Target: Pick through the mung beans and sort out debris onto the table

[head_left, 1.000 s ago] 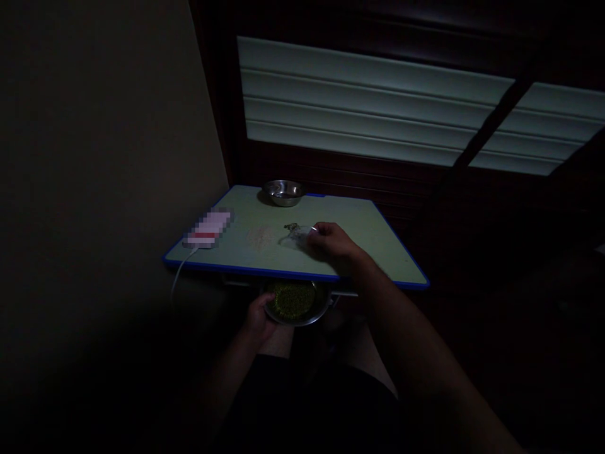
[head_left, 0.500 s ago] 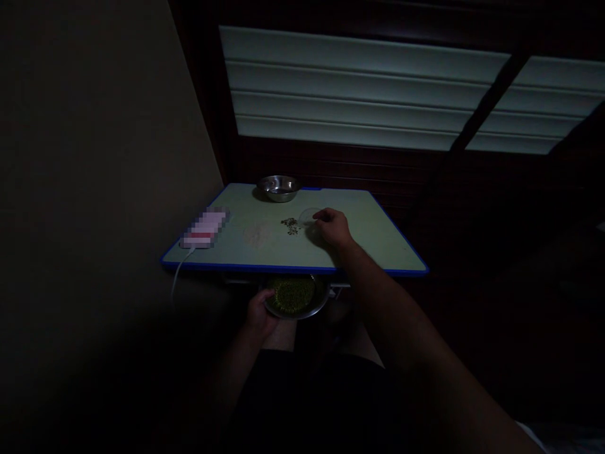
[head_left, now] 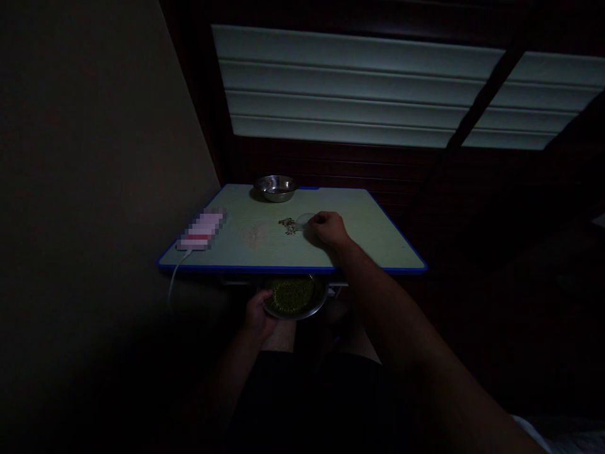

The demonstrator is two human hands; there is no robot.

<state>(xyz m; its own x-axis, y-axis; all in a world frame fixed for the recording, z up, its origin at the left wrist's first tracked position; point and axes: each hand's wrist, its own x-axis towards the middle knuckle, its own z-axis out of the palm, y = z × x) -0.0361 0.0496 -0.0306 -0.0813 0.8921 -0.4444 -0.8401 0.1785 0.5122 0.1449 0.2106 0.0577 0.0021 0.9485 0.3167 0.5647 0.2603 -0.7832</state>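
My left hand [head_left: 259,315] grips the left rim of a metal bowl [head_left: 316,310], thumb over the edge. Small green grains that look like mung beans [head_left: 292,295] lie in this bowl, which is below the table's front edge. Over the table, my right hand [head_left: 329,228] has its fingers pinched at the right edge of a thin translucent round piece [head_left: 302,221], its exact kind unclear. Just left of that piece is a small scatter of dark bits [head_left: 287,226]. Farther left lies a faint pale patch of fine pieces [head_left: 255,234], too dim to identify.
A second metal bowl [head_left: 276,189] stands at the back of the pale green, blue-edged table [head_left: 368,252]. A blurred-out phone-like device [head_left: 202,229] with a white cable [head_left: 172,277] lies at the left edge. A wall rises on the left; dark slatted panels stand behind.
My right hand and the translucent piece have shifted slightly toward the dark bits. My left hand still holds the bowl in place. The whole view has moved a little.
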